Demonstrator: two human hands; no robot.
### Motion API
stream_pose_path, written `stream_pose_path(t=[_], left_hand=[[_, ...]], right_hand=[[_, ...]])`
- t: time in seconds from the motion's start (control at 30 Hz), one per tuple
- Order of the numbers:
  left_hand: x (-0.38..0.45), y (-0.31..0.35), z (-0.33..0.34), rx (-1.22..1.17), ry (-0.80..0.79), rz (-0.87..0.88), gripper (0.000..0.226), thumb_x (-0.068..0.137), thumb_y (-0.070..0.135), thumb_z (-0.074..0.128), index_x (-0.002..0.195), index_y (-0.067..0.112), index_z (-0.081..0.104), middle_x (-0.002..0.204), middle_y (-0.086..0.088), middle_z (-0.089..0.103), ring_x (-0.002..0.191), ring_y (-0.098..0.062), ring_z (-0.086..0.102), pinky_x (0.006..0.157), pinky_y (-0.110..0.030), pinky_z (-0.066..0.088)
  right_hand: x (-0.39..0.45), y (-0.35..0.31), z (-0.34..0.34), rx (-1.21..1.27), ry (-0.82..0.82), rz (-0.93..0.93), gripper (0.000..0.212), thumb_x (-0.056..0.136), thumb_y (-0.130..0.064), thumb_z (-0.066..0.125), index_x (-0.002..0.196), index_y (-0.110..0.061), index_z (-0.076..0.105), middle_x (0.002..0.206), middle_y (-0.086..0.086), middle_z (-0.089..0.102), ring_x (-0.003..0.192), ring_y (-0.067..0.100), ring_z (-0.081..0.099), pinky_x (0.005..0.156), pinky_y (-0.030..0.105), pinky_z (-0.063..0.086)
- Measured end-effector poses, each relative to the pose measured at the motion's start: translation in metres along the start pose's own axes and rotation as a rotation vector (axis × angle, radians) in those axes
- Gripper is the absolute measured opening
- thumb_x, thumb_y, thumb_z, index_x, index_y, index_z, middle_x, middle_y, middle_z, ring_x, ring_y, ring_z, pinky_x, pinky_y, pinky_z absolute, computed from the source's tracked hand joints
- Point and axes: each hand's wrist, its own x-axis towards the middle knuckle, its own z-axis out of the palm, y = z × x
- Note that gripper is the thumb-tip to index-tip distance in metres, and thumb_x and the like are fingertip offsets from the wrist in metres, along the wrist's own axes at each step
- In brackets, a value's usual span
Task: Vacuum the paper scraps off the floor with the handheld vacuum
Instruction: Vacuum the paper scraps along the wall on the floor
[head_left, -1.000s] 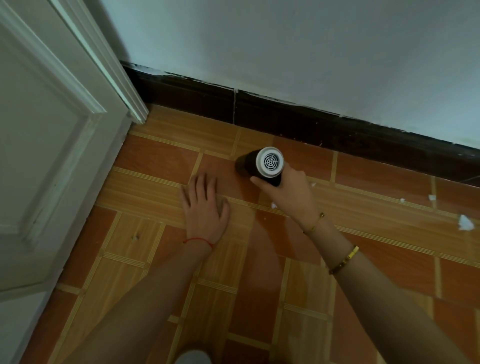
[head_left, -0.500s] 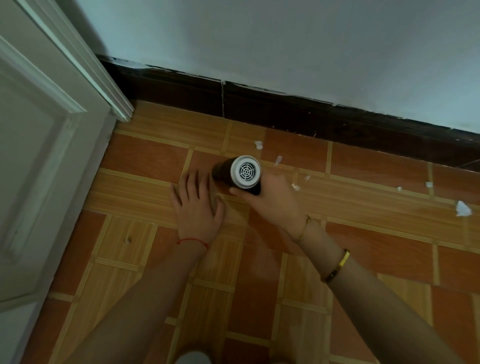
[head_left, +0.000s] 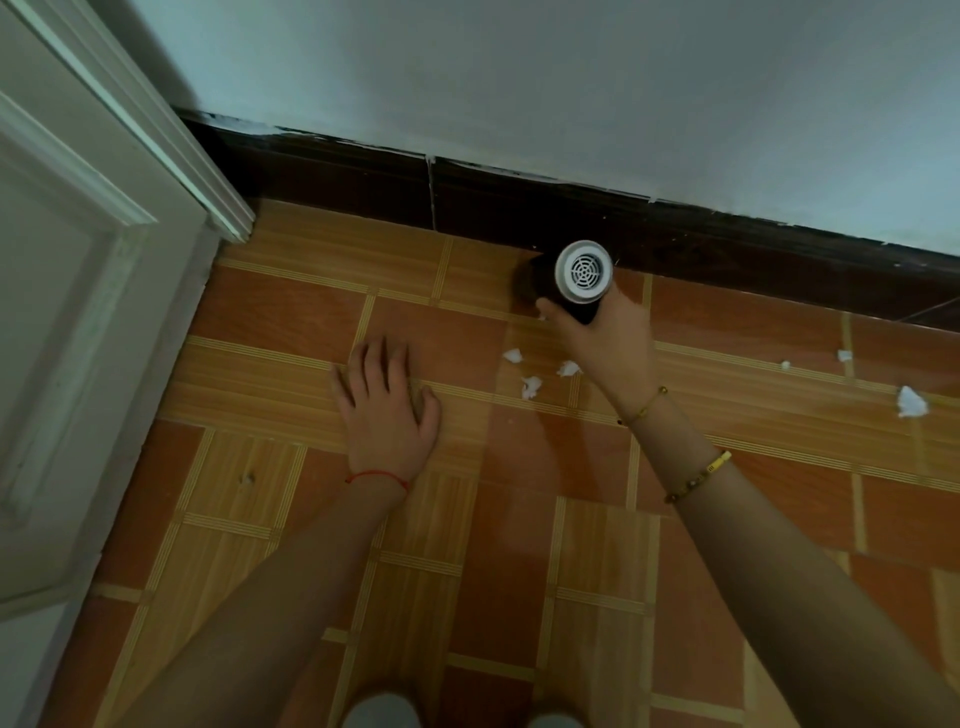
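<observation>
The right hand (head_left: 605, 345) grips the vacuum (head_left: 571, 280) at the baseboard (head_left: 363, 171), its nozzle hidden; the left hand (head_left: 387, 410) lies flat and empty on the floor (head_left: 519, 545). Much seems left: scraps (head_left: 530, 387) lie beside the right wrist, more (head_left: 911, 402) well right.

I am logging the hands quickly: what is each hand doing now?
Left hand: open, flat on the floor tiles.
Right hand: closed around the handheld vacuum.
</observation>
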Motion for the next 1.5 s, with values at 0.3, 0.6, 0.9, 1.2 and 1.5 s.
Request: stream_pose_path(t=[0.3,0.6,0.9,1.2,1.5], left_hand=[[0.000,0.001,-0.001,0.000,0.002,-0.005,0.061,0.090,0.041,0.046,0.145,0.013,0.042,0.152,-0.012,0.039,0.145,-0.032,0.028,0.119,-0.061,0.014],[0.000,0.000,-0.001,-0.004,0.009,0.001,0.059,0.091,0.038,0.050,0.144,0.012,0.043,0.152,-0.013,0.039,0.145,-0.033,0.029,0.120,-0.060,0.013],[-0.001,-0.001,0.000,-0.008,-0.007,-0.006,0.061,0.090,0.041,0.045,0.144,0.013,0.042,0.153,-0.013,0.038,0.145,-0.033,0.028,0.119,-0.061,0.014],[-0.002,-0.002,0.001,-0.004,-0.023,0.008,0.061,0.093,0.042,0.040,0.146,0.012,0.040,0.154,-0.014,0.036,0.145,-0.034,0.027,0.119,-0.061,0.013],[-0.014,0.012,-0.001,-0.019,-0.052,0.127,0.055,0.096,0.033,0.036,0.147,0.012,0.039,0.152,-0.016,0.039,0.145,-0.034,0.028,0.120,-0.062,0.015]], right_hand=[[0.003,-0.001,0.003,0.030,-0.104,0.018,0.061,0.082,-0.048,0.071,0.130,-0.014,0.055,0.116,0.001,0.069,0.101,0.014,0.065,0.080,0.024,0.051],[-0.016,-0.002,0.000,0.111,-0.200,0.029,0.032,0.085,-0.043,0.070,0.102,-0.017,0.061,0.073,-0.015,0.060,0.063,0.000,0.058,0.059,0.010,0.042],[-0.020,0.005,-0.028,0.121,-0.217,0.070,0.026,0.088,-0.041,0.068,0.088,-0.017,0.058,0.057,-0.004,0.062,0.042,0.007,0.059,0.050,0.027,0.052],[-0.044,0.011,-0.031,0.004,-0.198,0.020,0.043,0.084,-0.046,0.070,0.110,-0.013,0.060,0.069,-0.014,0.056,0.058,0.003,0.052,0.058,0.020,0.043],[-0.078,0.004,-0.043,0.035,-0.389,0.052,0.039,0.086,-0.048,0.067,0.112,-0.020,0.060,0.071,0.000,0.068,0.055,0.016,0.066,0.053,0.029,0.055]])
